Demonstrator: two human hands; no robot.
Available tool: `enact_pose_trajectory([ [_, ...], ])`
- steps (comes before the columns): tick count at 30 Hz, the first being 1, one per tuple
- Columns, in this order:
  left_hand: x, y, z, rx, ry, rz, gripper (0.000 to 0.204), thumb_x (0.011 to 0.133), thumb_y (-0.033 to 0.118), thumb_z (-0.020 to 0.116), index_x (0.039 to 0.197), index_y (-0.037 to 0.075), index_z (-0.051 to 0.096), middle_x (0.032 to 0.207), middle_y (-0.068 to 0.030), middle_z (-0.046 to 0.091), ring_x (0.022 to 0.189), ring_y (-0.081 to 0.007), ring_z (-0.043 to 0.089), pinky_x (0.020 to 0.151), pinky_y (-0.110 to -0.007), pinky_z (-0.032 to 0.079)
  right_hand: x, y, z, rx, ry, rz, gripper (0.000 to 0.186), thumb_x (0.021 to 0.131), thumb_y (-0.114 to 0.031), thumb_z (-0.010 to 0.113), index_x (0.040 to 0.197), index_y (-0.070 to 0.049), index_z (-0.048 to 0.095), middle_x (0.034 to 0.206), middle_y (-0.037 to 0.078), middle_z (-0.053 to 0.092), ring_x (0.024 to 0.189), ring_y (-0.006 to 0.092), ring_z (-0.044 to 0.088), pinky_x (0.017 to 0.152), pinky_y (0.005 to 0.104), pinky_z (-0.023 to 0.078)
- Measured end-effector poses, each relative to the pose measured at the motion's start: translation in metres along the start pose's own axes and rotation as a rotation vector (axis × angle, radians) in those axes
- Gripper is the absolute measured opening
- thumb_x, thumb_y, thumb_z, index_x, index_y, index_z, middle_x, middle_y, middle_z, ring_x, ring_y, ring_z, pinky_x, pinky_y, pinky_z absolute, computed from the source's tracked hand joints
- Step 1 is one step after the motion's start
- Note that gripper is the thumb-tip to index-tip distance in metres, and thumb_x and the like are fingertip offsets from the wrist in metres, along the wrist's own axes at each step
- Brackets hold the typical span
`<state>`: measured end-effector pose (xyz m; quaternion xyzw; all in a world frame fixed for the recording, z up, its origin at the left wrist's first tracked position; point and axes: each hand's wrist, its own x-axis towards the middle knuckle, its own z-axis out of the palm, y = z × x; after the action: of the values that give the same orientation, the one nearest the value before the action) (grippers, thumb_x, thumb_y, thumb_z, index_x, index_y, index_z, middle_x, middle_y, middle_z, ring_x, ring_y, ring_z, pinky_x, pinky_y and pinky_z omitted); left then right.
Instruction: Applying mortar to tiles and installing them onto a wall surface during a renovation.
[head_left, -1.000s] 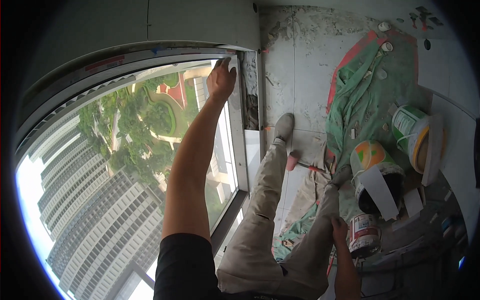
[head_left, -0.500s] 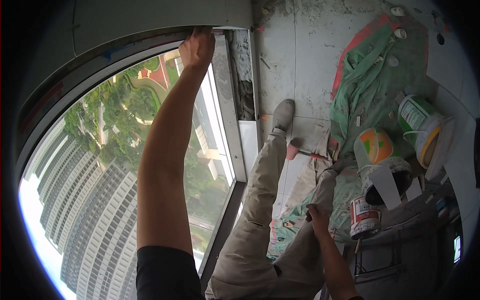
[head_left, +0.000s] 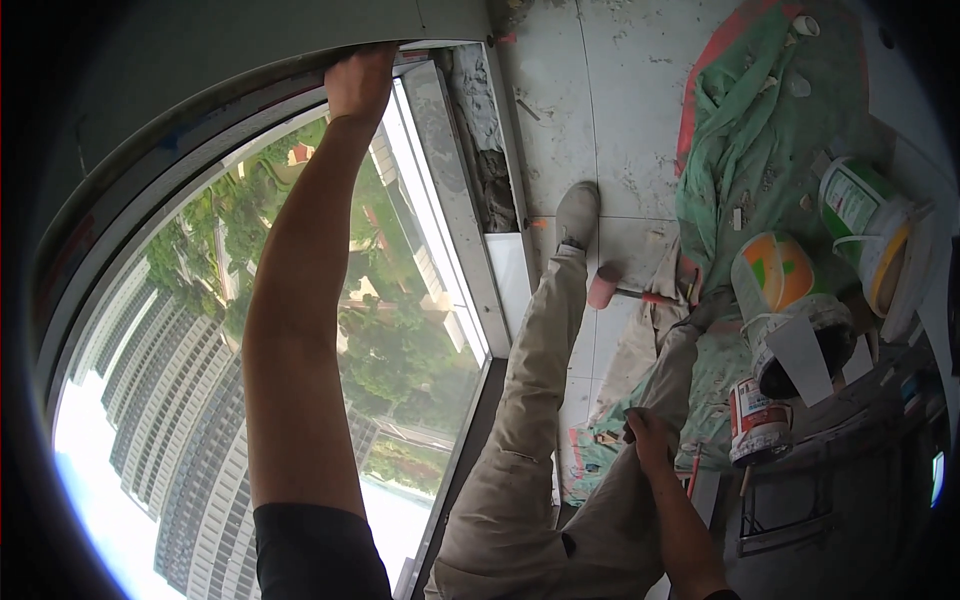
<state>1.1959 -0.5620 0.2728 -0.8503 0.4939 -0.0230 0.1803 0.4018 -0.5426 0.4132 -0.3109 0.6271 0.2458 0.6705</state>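
My left hand (head_left: 360, 84) reaches up to the lower edge of a large grey panel (head_left: 260, 45) above the window frame (head_left: 290, 98). Its fingers bend in at that edge, their tips hidden. Low on the right, my right hand (head_left: 652, 442) is closed beside my trouser leg. Something small and dark shows at its fingertips, too small to name. On the floor by my shoe (head_left: 577, 212) lies a mallet (head_left: 604, 286) with a reddish head and a dark and red handle.
Glass (head_left: 400, 330) fills the left, with trees and tall buildings far below. Rough mortar (head_left: 490, 170) shows in a gap beside the frame. To the right are a crumpled green sheet (head_left: 735, 130), several paint buckets (head_left: 770, 272) and a dark metal stand (head_left: 787, 515).
My left hand has shifted left along the panel edge. The view has moved, so the floor things sit farther right. More of the mallet shows. My right hand stays by my leg.
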Motion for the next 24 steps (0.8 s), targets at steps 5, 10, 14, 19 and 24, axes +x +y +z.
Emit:
enact_pose_trajectory([
  [5, -0.002, -0.007, 0.001, 0.012, 0.049, 0.090, 0.021, 0.108, 0.021, 0.056, 0.119, 0.021, 0.075, 0.095, -0.0133, 0.079, 0.077, -0.0379, 0.079, 0.060, -0.050, 0.065, 0.006, -0.004, 0.006, -0.023, -0.012, 0.003, 0.030, 0.111, -0.027, 0.069, 0.116, 0.002, 0.074, 0.083, 0.003, 0.069, 0.068, 0.0097, 0.062, 0.063, 0.0297, 0.050],
  [10, -0.015, -0.013, -0.022, -0.034, 0.184, 0.212, 0.012, 0.105, 0.026, 0.068, 0.112, 0.021, 0.077, 0.101, -0.0089, 0.079, 0.077, -0.0320, 0.079, 0.062, -0.045, 0.066, 0.008, 0.003, 0.008, -0.023, -0.009, 0.049, 0.027, 0.109, -0.025, 0.069, 0.113, 0.001, 0.076, 0.081, 0.002, 0.068, 0.065, 0.0090, 0.061, 0.061, 0.0300, 0.051],
  [14, -0.027, 0.015, -0.072, -0.274, 0.265, 0.363, 0.008, 0.101, 0.018, 0.079, 0.108, 0.013, 0.077, 0.095, -0.0049, 0.074, 0.080, -0.0267, 0.075, 0.065, -0.041, 0.062, 0.018, 0.001, 0.009, -0.104, 0.002, 0.034, 0.032, 0.109, -0.031, 0.069, 0.113, -0.001, 0.078, 0.083, 0.006, 0.075, 0.069, 0.0130, 0.071, 0.064, 0.0336, 0.056],
  [19, -0.060, 0.067, -0.137, -0.378, 0.067, 0.358, 0.012, 0.100, 0.008, 0.076, 0.110, 0.004, 0.073, 0.104, -0.0117, 0.064, 0.099, -0.0326, 0.065, 0.086, -0.049, 0.056, 0.016, -0.027, 0.011, -0.131, 0.036, -0.108, 0.032, 0.110, -0.032, 0.071, 0.113, -0.001, 0.076, 0.084, 0.005, 0.074, 0.071, 0.0120, 0.070, 0.068, 0.0328, 0.057],
  [24, -0.088, 0.149, -0.163, -0.734, 0.042, 0.324, 0.015, 0.102, 0.002, 0.073, 0.117, 0.004, 0.068, 0.123, -0.0177, 0.073, 0.107, -0.0404, 0.074, 0.084, -0.051, 0.061, 0.005, -0.075, -0.003, -0.161, 0.001, -0.182, 0.037, 0.109, -0.038, 0.071, 0.115, -0.001, 0.076, 0.090, 0.014, 0.077, 0.076, 0.0178, 0.069, 0.073, 0.0372, 0.054],
])
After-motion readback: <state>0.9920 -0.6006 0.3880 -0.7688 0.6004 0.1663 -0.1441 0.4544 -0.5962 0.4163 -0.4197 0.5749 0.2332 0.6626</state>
